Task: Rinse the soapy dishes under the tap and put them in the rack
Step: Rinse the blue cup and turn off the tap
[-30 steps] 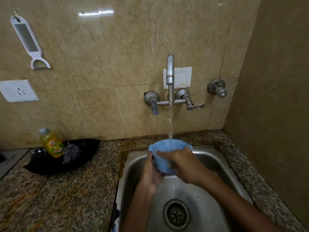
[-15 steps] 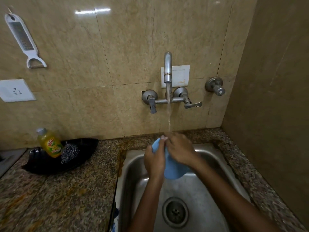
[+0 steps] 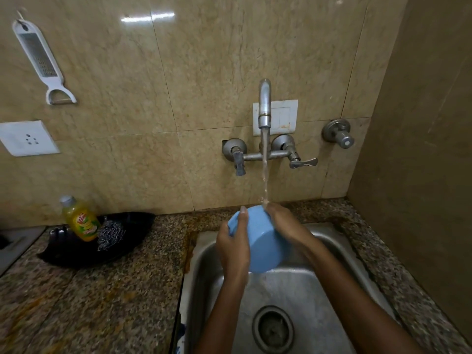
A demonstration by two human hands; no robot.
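Observation:
A light blue plastic bowl (image 3: 263, 241) is held tipped on its side over the steel sink (image 3: 293, 290), its base turned toward me. My left hand (image 3: 233, 247) grips its left rim, thumb up along the edge. My right hand (image 3: 286, 224) lies over its upper right side. Water runs from the wall tap (image 3: 264, 106) and lands where my right hand meets the bowl's top. The bowl's inside is hidden. No rack is in view.
A yellow dish-soap bottle (image 3: 80, 219) and a steel scrubber (image 3: 111, 235) lie in a black tray (image 3: 76, 254) on the granite counter (image 3: 89, 302) to the left. A grater (image 3: 42, 60) and a socket (image 3: 26, 137) are on the wall. A side wall (image 3: 421, 149) closes the right.
The bowl went from upright under the stream to tipped on its side with its base toward me. Both hands shifted around it and it sits slightly higher than half a second ago.

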